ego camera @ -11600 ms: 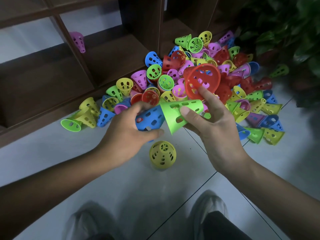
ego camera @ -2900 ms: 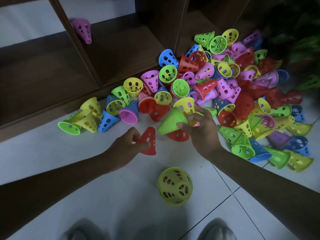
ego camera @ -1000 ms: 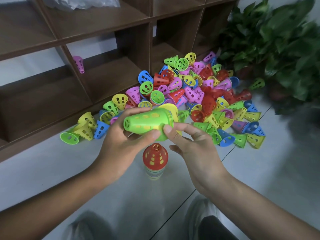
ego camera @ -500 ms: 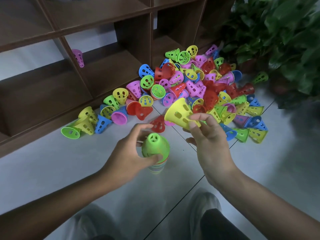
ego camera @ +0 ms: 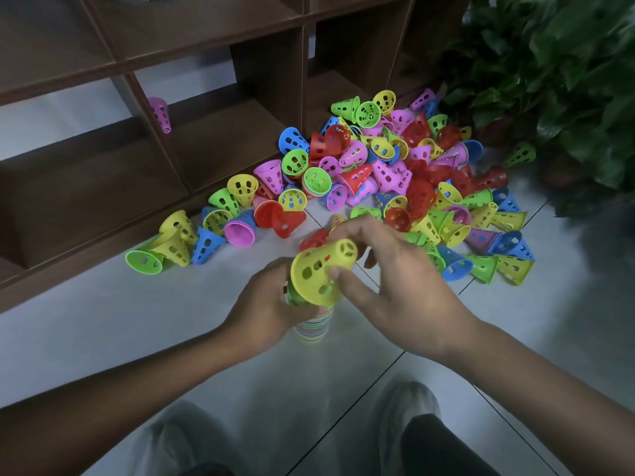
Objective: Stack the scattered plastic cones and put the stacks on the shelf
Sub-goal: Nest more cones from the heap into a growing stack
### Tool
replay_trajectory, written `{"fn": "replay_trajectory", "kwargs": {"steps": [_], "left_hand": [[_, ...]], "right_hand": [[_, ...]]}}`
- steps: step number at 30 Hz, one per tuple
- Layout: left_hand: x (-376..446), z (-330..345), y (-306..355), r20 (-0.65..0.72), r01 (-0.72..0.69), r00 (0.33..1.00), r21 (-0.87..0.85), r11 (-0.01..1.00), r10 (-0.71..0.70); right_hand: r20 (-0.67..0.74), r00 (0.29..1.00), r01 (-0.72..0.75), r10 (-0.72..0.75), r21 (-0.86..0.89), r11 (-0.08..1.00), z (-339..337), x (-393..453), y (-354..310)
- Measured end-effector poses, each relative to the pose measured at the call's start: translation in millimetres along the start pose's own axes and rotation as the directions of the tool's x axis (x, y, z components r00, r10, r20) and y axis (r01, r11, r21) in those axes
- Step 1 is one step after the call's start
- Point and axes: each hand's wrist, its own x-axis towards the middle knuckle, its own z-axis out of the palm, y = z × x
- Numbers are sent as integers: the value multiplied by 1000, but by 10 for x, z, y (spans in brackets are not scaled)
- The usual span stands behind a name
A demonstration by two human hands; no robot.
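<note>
A: Since half a second ago, right hand (ego camera: pixel 395 286) has carried the yellow cone (ego camera: pixel 321 271) from above the loose pile (ego camera: pixel 388 187) down to the stack (ego camera: pixel 314 324). Cone now sits tilted over the stack's green top, wide mouth toward the left hand (ego camera: pixel 266 309).

B: Grip status?

A: Right thumb (ego camera: pixel 347 280) presses the cone's near wall; the other right fingers curl over its narrow end. That is a pinch, cone firmly held. Left fingers wrap the upper stack just below the cone's rim, steadying it upright on the floor (ego camera: pixel 137 338).

B: Step in hand?

A: Capping the stack with one more cone. Not yet seated: cone axis is slanted, not in line with the stack.

B: Next move calls for?

A: My judgement: rotate the cone so its mouth faces straight down, centre it on the green tip, press until it nests. Left hand should keep bracing.

B: Overall progress?

A: Early. Most cones lie scattered beyond the stack, against the shelf (ego camera: pixel 206 139); only a pink cone (ego camera: pixel 159 113) is on the shelf.
</note>
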Motion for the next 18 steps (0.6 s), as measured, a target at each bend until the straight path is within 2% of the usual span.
{"fn": "replay_trajectory", "kwargs": {"steps": [3,10,14,18], "left_hand": [[17,-41,14,-21,12,1000,-30,999,-12],[66,-232,-41,-140,38,989,-10,999,-39],[99,-232,-47,-138,7,990,26,1000,-3],[118,-180,8,-77,-37,996,76,996,43]], "right_hand": [[85,994,85,-70,-177,981,107,102,-2],[198,956,268,-216,-286,920,189,510,-125],[303,938,268,-170,-318,910,205,658,-154],[333,938,219,-99,-347,912,209,681,-114]]}}
